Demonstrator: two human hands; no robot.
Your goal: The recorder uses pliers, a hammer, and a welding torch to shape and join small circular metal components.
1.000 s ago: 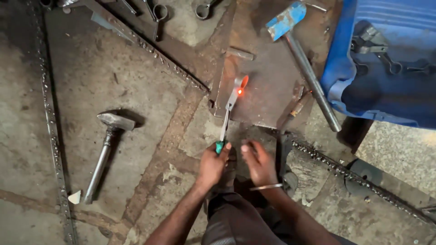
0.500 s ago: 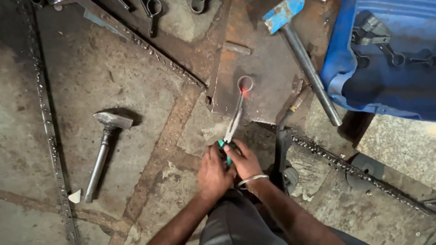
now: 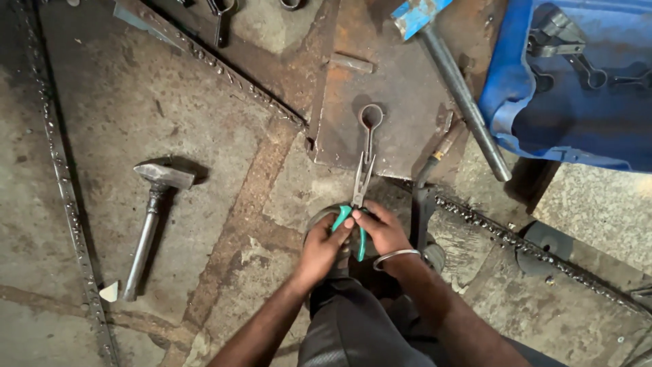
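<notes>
hands: left hand (image 3: pixel 324 246) and right hand (image 3: pixel 380 230), fingers wrapped together on the green handles of the pliers (image 3: pixel 359 190)
ring piece: metal loop (image 3: pixel 370 122) on the steel plate (image 3: pixel 401 95), stem pinched by the plier tips
risk: thin stem may slip or twist free if the squeeze slackens

Both forearms come up from the bottom edge and meet in the middle. The left hand (image 3: pixel 324 246) and the right hand (image 3: pixel 382 230) are close together, almost touching — fingers curled shut around green handles between them. A metal bangle sits on the right wrist, and both wrists are bent slightly inward.
</notes>
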